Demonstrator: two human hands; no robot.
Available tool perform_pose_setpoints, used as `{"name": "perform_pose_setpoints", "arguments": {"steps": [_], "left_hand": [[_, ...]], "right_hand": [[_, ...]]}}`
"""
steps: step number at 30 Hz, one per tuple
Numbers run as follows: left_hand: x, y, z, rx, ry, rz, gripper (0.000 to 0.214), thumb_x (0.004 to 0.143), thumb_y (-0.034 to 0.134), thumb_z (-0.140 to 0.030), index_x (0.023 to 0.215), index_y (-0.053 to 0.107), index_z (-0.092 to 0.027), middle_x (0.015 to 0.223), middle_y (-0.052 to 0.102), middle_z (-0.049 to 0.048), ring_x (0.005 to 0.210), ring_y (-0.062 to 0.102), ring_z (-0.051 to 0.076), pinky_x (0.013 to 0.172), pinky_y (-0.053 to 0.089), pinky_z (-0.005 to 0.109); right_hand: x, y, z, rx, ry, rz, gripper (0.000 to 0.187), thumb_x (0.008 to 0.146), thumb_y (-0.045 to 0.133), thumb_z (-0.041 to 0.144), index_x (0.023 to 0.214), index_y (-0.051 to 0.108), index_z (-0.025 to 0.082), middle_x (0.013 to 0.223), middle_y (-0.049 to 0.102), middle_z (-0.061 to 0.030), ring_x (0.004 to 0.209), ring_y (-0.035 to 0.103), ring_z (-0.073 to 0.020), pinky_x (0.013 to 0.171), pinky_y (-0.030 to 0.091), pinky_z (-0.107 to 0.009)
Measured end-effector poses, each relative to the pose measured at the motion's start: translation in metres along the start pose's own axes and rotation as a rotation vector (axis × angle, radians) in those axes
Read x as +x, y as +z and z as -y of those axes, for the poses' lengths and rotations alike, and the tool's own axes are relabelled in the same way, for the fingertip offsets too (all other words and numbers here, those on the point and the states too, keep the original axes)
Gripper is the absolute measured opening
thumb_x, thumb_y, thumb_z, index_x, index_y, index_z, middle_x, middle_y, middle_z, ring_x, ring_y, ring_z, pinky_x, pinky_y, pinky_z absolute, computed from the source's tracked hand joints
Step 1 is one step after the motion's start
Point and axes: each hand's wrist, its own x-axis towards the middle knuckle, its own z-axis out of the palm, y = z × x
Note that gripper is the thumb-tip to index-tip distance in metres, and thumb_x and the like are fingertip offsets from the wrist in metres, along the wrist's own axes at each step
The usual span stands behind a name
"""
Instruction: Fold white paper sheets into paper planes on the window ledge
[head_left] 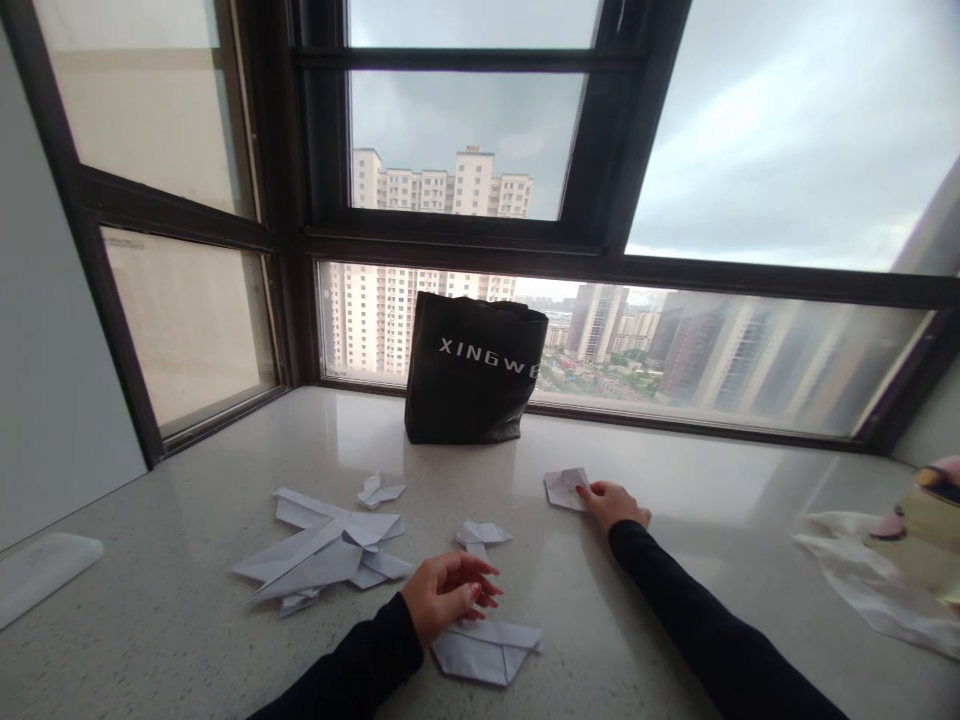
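My left hand hovers just above a folded white paper piece near the front of the stone sill, its fingers loosely curled with nothing in them. My right hand reaches further out and pinches the edge of a small folded white paper. A small folded paper shape lies between the two hands. To the left sits a pile of folded paper planes, with another small folded piece behind it. Both arms wear black sleeves.
A black bag with white lettering stands at the back against the window. A white flat object lies at the far left edge. Crumpled clear plastic and a yellow and pink item sit at the right.
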Motion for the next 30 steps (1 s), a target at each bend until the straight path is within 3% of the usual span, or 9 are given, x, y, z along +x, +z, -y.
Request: {"name": "perform_pose_setpoints", "arguments": {"steps": [4, 11, 14, 17, 20, 22, 26, 30], "left_hand": [[0.0, 0.003, -0.002, -0.008, -0.028, 0.009, 0.043, 0.055, 0.063, -0.045, 0.079, 0.058, -0.011, 0.07, 0.064, 0.0089, 0.06, 0.058, 0.015, 0.056, 0.042, 0.026], [-0.009, 0.014, -0.018, 0.004, 0.05, 0.003, 0.032, 0.06, 0.058, -0.038, 0.072, 0.059, -0.009, 0.058, 0.062, 0.007, 0.049, 0.055, 0.012, 0.05, 0.04, 0.022], [-0.011, 0.015, -0.02, 0.003, 0.105, -0.028, 0.025, 0.062, 0.056, -0.033, 0.071, 0.058, -0.01, 0.056, 0.061, 0.0058, 0.049, 0.055, 0.012, 0.051, 0.041, 0.024], [-0.01, 0.013, -0.021, 0.068, 0.167, -0.058, 0.019, 0.065, 0.049, -0.026, 0.072, 0.056, -0.01, 0.058, 0.061, 0.0062, 0.05, 0.055, 0.013, 0.052, 0.042, 0.024], [-0.009, 0.006, -0.024, 0.303, 0.214, -0.124, 0.017, 0.067, 0.041, -0.019, 0.073, 0.055, -0.011, 0.057, 0.06, 0.0055, 0.049, 0.054, 0.012, 0.051, 0.043, 0.024], [-0.009, 0.0, -0.03, 0.569, 0.235, -0.184, 0.019, 0.067, 0.037, -0.015, 0.075, 0.055, -0.012, 0.06, 0.061, 0.0053, 0.054, 0.055, 0.014, 0.053, 0.043, 0.024], [-0.013, -0.019, -0.051, 1.233, 0.28, -0.263, 0.027, 0.064, 0.04, -0.013, 0.086, 0.056, -0.015, 0.083, 0.061, 0.0072, 0.081, 0.052, 0.021, 0.074, 0.039, 0.033], [-0.019, -0.037, -0.067, 1.575, 0.115, -0.381, 0.044, 0.057, 0.045, -0.012, 0.1, 0.052, -0.018, 0.108, 0.053, 0.0061, 0.1, 0.043, 0.025, 0.083, 0.031, 0.038]], "right_hand": [[0.005, 0.007, -0.003, -0.115, 0.002, -0.071, 0.017, 0.067, 0.052, 0.034, 0.073, 0.058, 0.018, 0.089, 0.057, -0.01, 0.094, 0.045, -0.0293, 0.074, 0.028, -0.044], [-0.006, -0.005, 0.011, -0.123, 0.031, -0.233, 0.031, 0.071, 0.046, 0.037, 0.092, 0.047, 0.015, 0.101, 0.045, -0.016, 0.098, 0.04, -0.0327, 0.071, 0.03, -0.044], [-0.028, -0.007, 0.028, -0.051, -0.034, -0.261, 0.031, 0.078, 0.033, 0.036, 0.1, 0.043, 0.016, 0.099, 0.045, -0.0133, 0.096, 0.042, -0.03, 0.07, 0.032, -0.042], [-0.075, -0.001, 0.044, 0.024, -0.213, -0.164, 0.027, 0.076, 0.04, 0.036, 0.099, 0.045, 0.023, 0.09, 0.051, -0.0036, 0.08, 0.051, -0.0203, 0.068, 0.036, -0.034], [-0.134, 0.005, 0.054, 0.188, -0.578, 0.124, 0.026, 0.075, 0.042, 0.038, 0.097, 0.049, 0.025, 0.084, 0.055, -0.0017, 0.071, 0.053, -0.0172, 0.07, 0.036, -0.033], [-0.165, 0.006, 0.056, 0.249, -0.678, 0.245, 0.026, 0.075, 0.044, 0.038, 0.098, 0.049, 0.026, 0.084, 0.056, -0.002, 0.076, 0.051, -0.0183, 0.073, 0.035, -0.034], [-0.187, 0.002, 0.058, 0.251, -0.72, 0.319, 0.036, 0.07, 0.052, 0.036, 0.103, 0.048, 0.024, 0.093, 0.055, -0.0042, 0.088, 0.047, -0.0211, 0.078, 0.032, -0.033], [-0.182, 0.002, 0.058, 0.207, -0.686, 0.386, 0.05, 0.061, 0.062, 0.03, 0.108, 0.047, 0.023, 0.093, 0.056, -0.0032, 0.088, 0.046, -0.0215, 0.08, 0.031, -0.032]]}}
